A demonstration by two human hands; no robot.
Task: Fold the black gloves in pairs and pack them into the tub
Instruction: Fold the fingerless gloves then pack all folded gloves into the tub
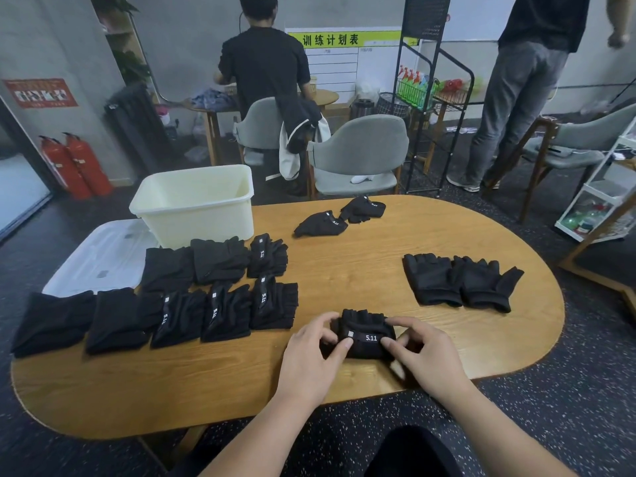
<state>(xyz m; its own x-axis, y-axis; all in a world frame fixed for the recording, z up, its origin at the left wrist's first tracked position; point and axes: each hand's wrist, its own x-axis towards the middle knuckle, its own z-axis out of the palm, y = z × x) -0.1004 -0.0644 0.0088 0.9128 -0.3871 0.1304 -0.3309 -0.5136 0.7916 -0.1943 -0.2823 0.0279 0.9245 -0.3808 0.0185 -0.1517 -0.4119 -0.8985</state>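
Note:
A folded black glove pair with a white "5.11" mark lies near the table's front edge. My left hand grips its left end with curled fingers and thumb. My right hand pinches its right end. Several folded pairs lie in two rows on the left. Two unfolded gloves lie flat side by side on the right. Two more gloves lie further back. The cream tub stands at the back left, with nothing visible inside it.
A white lid lies under the tub's left side. The wooden table is oval. Grey chairs stand behind it. One person stands at a far table, another at the right by a wire rack.

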